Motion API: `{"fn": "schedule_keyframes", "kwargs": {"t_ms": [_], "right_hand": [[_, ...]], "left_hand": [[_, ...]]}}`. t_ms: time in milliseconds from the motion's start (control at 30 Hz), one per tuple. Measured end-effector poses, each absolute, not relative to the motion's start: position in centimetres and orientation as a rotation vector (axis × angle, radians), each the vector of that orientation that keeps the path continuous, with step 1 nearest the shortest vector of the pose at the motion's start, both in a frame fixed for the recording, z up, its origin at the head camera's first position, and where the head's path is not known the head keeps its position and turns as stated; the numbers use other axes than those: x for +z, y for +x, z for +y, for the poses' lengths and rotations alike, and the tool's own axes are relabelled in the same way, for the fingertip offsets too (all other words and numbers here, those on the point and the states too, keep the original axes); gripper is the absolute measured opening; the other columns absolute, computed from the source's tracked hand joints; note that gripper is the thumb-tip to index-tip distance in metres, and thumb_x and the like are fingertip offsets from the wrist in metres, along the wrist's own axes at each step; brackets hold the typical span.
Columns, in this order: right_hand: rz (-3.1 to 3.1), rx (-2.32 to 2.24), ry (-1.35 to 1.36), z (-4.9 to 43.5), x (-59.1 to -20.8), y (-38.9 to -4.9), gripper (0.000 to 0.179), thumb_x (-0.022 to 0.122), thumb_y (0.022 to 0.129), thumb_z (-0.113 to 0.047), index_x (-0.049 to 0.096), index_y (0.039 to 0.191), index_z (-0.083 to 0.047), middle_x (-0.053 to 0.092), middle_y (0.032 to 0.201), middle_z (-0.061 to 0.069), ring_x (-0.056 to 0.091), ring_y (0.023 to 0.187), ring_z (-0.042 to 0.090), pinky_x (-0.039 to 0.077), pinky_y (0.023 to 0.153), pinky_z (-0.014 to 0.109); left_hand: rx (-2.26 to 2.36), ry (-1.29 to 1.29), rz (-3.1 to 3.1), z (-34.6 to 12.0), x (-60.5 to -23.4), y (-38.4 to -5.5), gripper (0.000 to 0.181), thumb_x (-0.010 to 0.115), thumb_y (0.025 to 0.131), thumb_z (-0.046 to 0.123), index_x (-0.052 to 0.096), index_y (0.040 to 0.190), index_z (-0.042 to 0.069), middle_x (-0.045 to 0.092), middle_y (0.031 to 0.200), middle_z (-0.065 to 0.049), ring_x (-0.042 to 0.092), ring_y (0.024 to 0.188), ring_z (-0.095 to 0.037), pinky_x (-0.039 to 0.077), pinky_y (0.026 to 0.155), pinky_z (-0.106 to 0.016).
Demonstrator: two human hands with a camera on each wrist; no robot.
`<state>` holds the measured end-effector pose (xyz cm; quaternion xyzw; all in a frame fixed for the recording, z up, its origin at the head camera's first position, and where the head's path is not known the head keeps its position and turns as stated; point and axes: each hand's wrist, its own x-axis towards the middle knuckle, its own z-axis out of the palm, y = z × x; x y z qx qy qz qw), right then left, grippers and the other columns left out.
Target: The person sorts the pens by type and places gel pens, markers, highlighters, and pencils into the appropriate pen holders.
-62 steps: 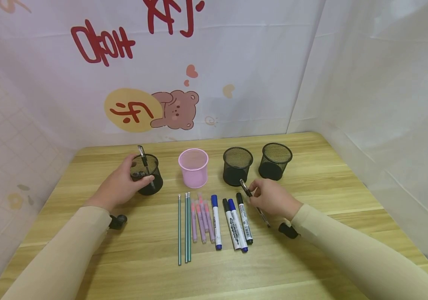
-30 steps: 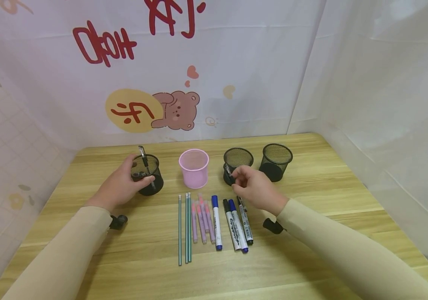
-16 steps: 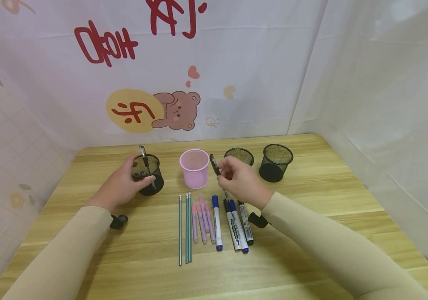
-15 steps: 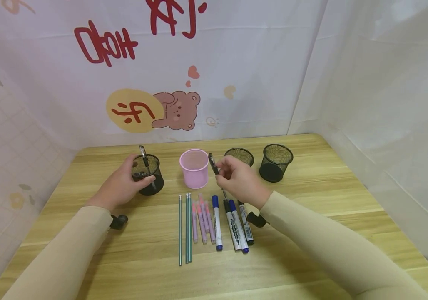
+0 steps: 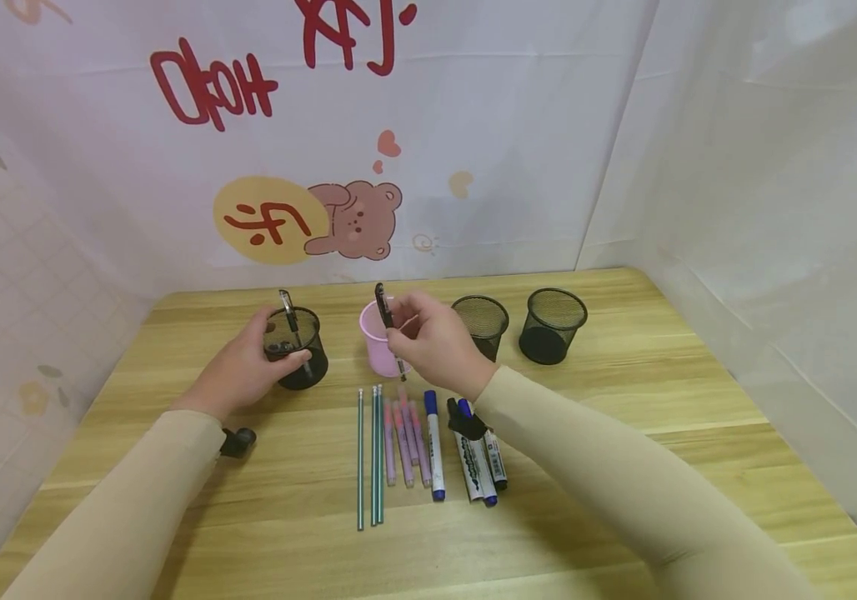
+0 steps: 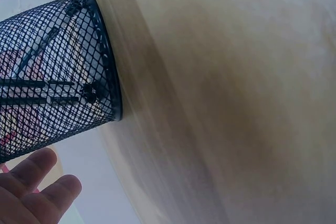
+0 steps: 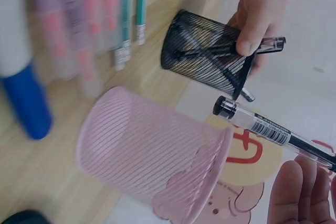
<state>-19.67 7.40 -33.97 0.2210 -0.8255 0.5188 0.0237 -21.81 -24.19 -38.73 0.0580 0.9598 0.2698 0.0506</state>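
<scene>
My left hand (image 5: 237,371) grips a black mesh pen cup (image 5: 307,367) at the table's left. Several gel pens stand in that cup, one sticking out above the rim; their dark shapes show through the mesh (image 6: 63,77) in the left wrist view. Between thumb and fingers, my right hand (image 5: 439,346) pinches another black-capped gel pen (image 5: 383,304), tilted, in front of the pink mesh cup (image 5: 372,343). In the right wrist view the clear-barrelled gel pen (image 7: 268,129) hangs above the pink cup's rim, with its end pointing toward the black cup.
Two more black mesh cups, one (image 5: 487,321) partly behind my right hand and one (image 5: 552,325) farther right, stand along the back. In front lie green pencils (image 5: 378,458), pink-purple highlighters (image 5: 406,450), a blue-capped marker (image 5: 434,450) and several other markers (image 5: 473,467) under my right wrist.
My right hand has carried the gel pen leftward from beside the markers, past the third cup, to the front of the pink cup. The left hand has stayed on its cup.
</scene>
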Motion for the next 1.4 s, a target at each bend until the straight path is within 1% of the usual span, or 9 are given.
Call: {"fn": "schedule_keyframes", "kwargs": {"t_ms": [133,400,567,700,767,867,1067,1300,1400], "right_hand": [[-2.49,1.601,0.75,5.5,-33.3,-20.2,0.017,0.065,0.097,-0.005,0.065,0.113,-0.007,0.07,0.1,0.007,0.07,0.086,0.015,0.058,0.077,0.024],[-2.325,1.697,0.823,1.9,-32.3,-21.3,0.018,0.063,0.098,-0.002,0.061,0.116,-0.004,0.068,0.099,0.01,0.063,0.085,0.012,0.052,0.078,0.017],[-2.253,1.781,0.798,-0.1,-31.8,-21.7,0.019,0.064,0.099,-0.002,0.061,0.117,-0.006,0.07,0.101,0.009,0.063,0.088,0.011,0.053,0.079,0.018],[-2.267,1.773,0.771,-1.4,-31.7,-22.0,0.018,0.065,0.099,-0.004,0.061,0.116,-0.009,0.07,0.102,0.005,0.064,0.09,0.01,0.055,0.082,0.018],[-2.283,1.742,0.782,-1.9,-31.9,-22.1,0.018,0.066,0.099,-0.004,0.061,0.116,-0.009,0.07,0.101,0.004,0.065,0.09,0.01,0.056,0.082,0.018],[-2.299,1.708,0.812,-2.4,-32.1,-22.3,0.018,0.066,0.099,-0.003,0.06,0.115,-0.009,0.07,0.099,0.004,0.066,0.088,0.01,0.056,0.079,0.017],[-2.357,1.691,0.853,-2.9,-32.6,-22.3,0.017,0.066,0.1,-0.003,0.061,0.115,-0.007,0.069,0.101,0.005,0.065,0.088,0.009,0.056,0.078,0.015],[-2.465,1.593,0.863,-3.5,-33.1,-22.2,0.016,0.067,0.101,-0.007,0.062,0.116,-0.008,0.071,0.102,0.003,0.065,0.091,0.007,0.053,0.08,0.013],[-2.522,1.571,0.852,-3.7,-33.4,-22.2,0.015,0.067,0.102,-0.009,0.063,0.117,-0.01,0.072,0.104,0.001,0.065,0.092,0.006,0.053,0.082,0.013]], "left_hand": [[0.82,0.174,2.92,-24.2,-38.7,-22.0,0.112,0.063,0.092,0.075,0.006,0.17,0.017,0.031,0.169,-0.026,0.036,0.151,-0.054,0.031,0.118,-0.073],[0.838,0.172,2.902,-24.2,-38.8,-22.1,0.117,0.06,0.089,0.081,0.005,0.17,0.018,0.031,0.169,-0.025,0.036,0.152,-0.052,0.032,0.118,-0.073],[0.847,0.174,2.89,-24.0,-38.6,-22.1,0.116,0.061,0.09,0.078,0.005,0.17,0.016,0.031,0.169,-0.026,0.035,0.152,-0.052,0.032,0.118,-0.072],[0.845,0.181,2.884,-23.9,-38.6,-22.1,0.114,0.062,0.091,0.076,0.005,0.17,0.016,0.03,0.169,-0.026,0.035,0.152,-0.053,0.032,0.119,-0.072],[0.857,0.197,2.884,-24.0,-38.7,-22.2,0.112,0.063,0.092,0.074,0.006,0.17,0.017,0.03,0.169,-0.026,0.035,0.152,-0.053,0.032,0.118,-0.073],[0.881,0.236,2.891,-24.0,-38.8,-22.2,0.108,0.064,0.093,0.072,0.01,0.169,0.018,0.034,0.167,-0.025,0.038,0.15,-0.052,0.034,0.117,-0.073],[0.879,0.243,2.89,-24.2,-38.8,-22.0,0.116,0.059,0.088,0.083,0.01,0.169,0.016,0.031,0.169,-0.025,0.035,0.152,-0.051,0.032,0.118,-0.073],[0.877,0.244,2.898,-24.5,-38.9,-22.1,0.113,0.059,0.087,0.084,0.011,0.169,0.021,0.031,0.17,-0.022,0.037,0.152,-0.05,0.033,0.118,-0.073],[0.869,0.233,2.898,-24.5,-38.9,-22.1,0.116,0.057,0.085,0.086,0.011,0.169,0.021,0.03,0.17,-0.022,0.036,0.152,-0.05,0.032,0.118,-0.073]]}}
